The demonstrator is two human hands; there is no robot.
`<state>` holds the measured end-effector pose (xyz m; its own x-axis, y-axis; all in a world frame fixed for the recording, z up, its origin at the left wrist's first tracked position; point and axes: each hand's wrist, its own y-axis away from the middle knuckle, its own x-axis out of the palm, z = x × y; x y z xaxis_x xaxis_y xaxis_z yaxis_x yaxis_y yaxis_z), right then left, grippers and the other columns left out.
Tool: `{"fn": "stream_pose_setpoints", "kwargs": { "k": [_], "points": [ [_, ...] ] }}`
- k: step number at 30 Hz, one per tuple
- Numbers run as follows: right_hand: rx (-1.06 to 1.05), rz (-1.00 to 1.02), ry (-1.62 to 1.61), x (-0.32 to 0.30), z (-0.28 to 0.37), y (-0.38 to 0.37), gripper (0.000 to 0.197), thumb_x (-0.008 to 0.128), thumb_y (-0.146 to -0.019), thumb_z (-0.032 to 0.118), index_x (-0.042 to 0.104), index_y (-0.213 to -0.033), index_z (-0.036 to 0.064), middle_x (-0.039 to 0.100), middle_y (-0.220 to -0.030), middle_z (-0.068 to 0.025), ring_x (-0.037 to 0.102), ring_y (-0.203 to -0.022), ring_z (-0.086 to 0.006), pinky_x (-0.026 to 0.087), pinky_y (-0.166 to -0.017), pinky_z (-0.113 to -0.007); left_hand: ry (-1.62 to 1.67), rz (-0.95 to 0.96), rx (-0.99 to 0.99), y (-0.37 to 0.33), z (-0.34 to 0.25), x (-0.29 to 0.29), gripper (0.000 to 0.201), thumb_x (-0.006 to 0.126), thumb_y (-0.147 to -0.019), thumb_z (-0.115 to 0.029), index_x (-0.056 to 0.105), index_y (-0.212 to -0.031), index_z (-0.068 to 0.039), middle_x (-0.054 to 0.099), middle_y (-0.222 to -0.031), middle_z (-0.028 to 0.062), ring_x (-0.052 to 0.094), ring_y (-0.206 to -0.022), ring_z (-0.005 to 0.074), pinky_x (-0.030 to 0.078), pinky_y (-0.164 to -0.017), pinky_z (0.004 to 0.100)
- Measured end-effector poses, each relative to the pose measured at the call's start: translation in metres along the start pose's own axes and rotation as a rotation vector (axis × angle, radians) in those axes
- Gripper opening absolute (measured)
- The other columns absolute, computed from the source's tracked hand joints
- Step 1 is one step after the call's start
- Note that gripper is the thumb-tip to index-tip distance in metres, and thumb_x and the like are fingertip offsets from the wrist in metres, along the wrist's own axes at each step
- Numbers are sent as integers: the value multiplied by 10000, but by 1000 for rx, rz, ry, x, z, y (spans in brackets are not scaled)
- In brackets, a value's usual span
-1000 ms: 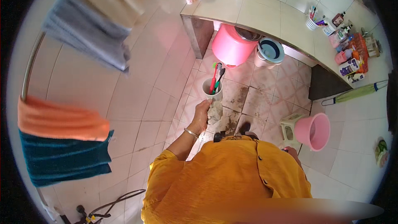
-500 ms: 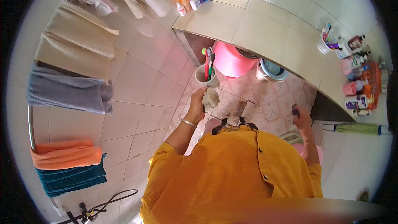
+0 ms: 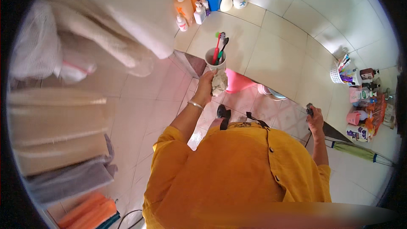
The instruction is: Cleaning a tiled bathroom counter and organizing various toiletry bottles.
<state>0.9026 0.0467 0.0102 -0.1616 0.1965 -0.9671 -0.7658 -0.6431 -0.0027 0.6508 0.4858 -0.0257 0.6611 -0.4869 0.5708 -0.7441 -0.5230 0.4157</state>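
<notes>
My left hand (image 3: 205, 86), with a bangle at the wrist, is closed round a pale, crumpled cloth (image 3: 219, 84). A white cup (image 3: 210, 61) rises just beyond the fingers and appears held along with the cloth. Several toothbrushes (image 3: 217, 53), red and green among them, stand in it. The cup is level with the front edge of the tiled counter (image 3: 275, 51). Over on the right, my right hand (image 3: 315, 121) grips a small dark grey, rough wad (image 3: 309, 109), which looks like a scouring pad, near the counter's edge. Its fingers are partly hidden.
Bottles (image 3: 184, 6) and a small white mug (image 3: 241, 0) crowd the counter's far left. At its right end stand a white basket (image 3: 336, 76) and more toiletries. Beneath is a pink tub (image 3: 237, 81). Towels (image 3: 59, 123) hang on the left wall.
Both hands have risen toward the counter, the left with the cup and cloth, the right with the dark wad. The view has shifted, so the counter fills more of it.
</notes>
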Motion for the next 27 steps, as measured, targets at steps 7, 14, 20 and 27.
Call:
{"fn": "stream_pose_setpoints", "kwargs": {
  "k": [7, 14, 20, 27],
  "points": [
    [105, 7, 34, 12, 7, -12, 421, 557, -678, 105, 519, -1097, 84, 521, -980, -146, 546, -898, -325, 475, -762, -393, 41, 31, -39, -115, -40, 18, 213, 463, -880, -205, 575, -942, -35, 617, -832, 63, 605, -708, 159, 500, -614, 282],
    [290, 78, 55, -3, 5, -12, 399, 560, -722, 169, 518, -1110, 85, 509, -1006, -161, 537, -913, -340, 465, -785, -396, 107, 17, -47, -187, -59, 23, 215, 469, -862, -165, 580, -975, -19, 627, -873, 77, 626, -753, 184, 521, -667, 299],
    [245, 18, 37, -5, -21, 2, 384, 540, -768, 257, 527, -1107, 75, 522, -999, -168, 538, -904, -353, 457, -793, -413, 41, -49, -23, -215, -65, 28, 257, 474, -835, -181, 598, -969, 1, 630, -881, 94, 630, -755, 197, 522, -682, 298],
    [305, 34, 35, -12, -17, -1, 411, 569, -681, 46, 529, -1089, 83, 518, -977, -159, 538, -916, -349, 459, -789, -414, 42, 46, -68, -230, -42, 61, 277, 445, -865, -244, 599, -975, -42, 635, -901, 63, 626, -773, 191, 513, -702, 310]
  ]
}}
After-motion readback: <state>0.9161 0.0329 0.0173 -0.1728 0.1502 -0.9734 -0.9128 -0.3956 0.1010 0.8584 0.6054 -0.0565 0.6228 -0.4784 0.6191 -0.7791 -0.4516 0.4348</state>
